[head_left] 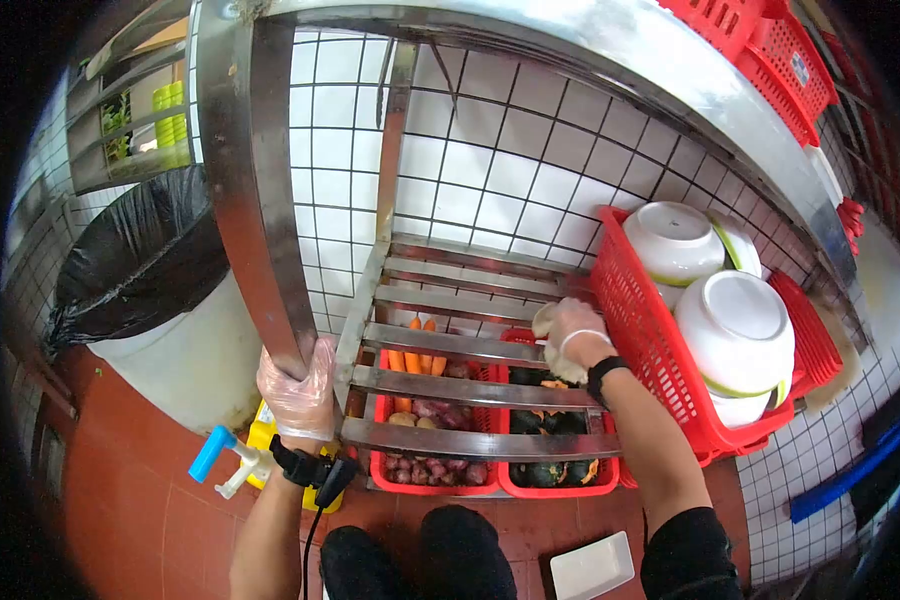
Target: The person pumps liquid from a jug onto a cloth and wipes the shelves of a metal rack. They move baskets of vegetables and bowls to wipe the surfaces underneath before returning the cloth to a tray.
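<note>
My left hand (300, 392), in a clear plastic glove, is wrapped round the steel leg (260, 240) of the rack at its lower corner. Over the right part of the slatted shelf (440, 345) is my gloved right hand (573, 335), closed on a pale cloth (555, 320) against the slats. Just right of it stands a red basket (650, 345) of upturned white bowls (735, 315). Beneath the slats, one red crate (435, 490) holds carrots (413, 362) and purple root vegetables (425, 470); another red crate (560, 492) holds dark green squash (545, 473).
A white bin (185, 370) lined with a black bag (135, 260) stands left. Near my left wrist is a yellow container (260, 435) with a blue-handled pump (210, 452). A white tray (592, 566) lies on the floor. Above runs a steel shelf edge (610, 50) with red baskets (770, 60).
</note>
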Available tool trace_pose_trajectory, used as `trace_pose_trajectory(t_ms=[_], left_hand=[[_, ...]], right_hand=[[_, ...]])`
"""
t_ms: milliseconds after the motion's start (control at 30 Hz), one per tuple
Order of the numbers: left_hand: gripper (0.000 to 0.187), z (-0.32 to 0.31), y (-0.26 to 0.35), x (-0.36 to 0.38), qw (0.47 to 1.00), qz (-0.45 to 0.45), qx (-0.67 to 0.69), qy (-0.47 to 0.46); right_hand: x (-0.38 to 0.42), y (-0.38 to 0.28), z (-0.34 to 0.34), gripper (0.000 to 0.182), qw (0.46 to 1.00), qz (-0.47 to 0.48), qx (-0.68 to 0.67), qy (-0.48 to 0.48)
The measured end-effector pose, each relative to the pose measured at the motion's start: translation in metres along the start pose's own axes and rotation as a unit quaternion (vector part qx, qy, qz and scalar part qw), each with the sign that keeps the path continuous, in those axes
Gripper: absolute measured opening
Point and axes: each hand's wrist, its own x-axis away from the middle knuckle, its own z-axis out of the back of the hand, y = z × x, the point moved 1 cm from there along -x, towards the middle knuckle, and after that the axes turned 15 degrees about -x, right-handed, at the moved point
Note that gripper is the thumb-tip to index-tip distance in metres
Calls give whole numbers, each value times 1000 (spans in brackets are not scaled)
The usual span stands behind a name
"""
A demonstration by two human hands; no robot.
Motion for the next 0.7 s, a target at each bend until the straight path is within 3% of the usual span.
trace_pose_trajectory(t_ms=[33,100,233,300,333,367,500,633,667,700], left_hand=[[23,1,-3,1,1000,-3,-29,0],[25,5,-9,2,996,-11,-88,-2],[23,4,0,0,999,34,-18,-12],[21,5,-2,6,997,70,-4,-12],[20,7,-5,4,996,28,-79,0],[19,7,-7,3,997,23,-72,1],[16,4,-2,6,999,50,-11,-7],[15,2,2,5,998,33,-42,19],[16,3,0,5,998,29,-44,18],[16,3,-1,7,999,26,-45,18]], right_hand=[[-5,4,3,36,999,-28,15,42],[-8,2,12,37,1000,-15,14,-14],[-32,40,-7,38,995,-17,89,-37],[-32,56,-14,36,997,-6,66,-24],[-32,60,-14,37,998,10,59,-20],[-36,60,-13,37,998,30,54,-14],[-42,29,-17,26,998,61,19,0],[-63,-52,-34,18,973,229,-21,0],[-75,-72,-45,17,949,313,-34,0],[-86,-100,-56,17,959,274,-65,-18]])
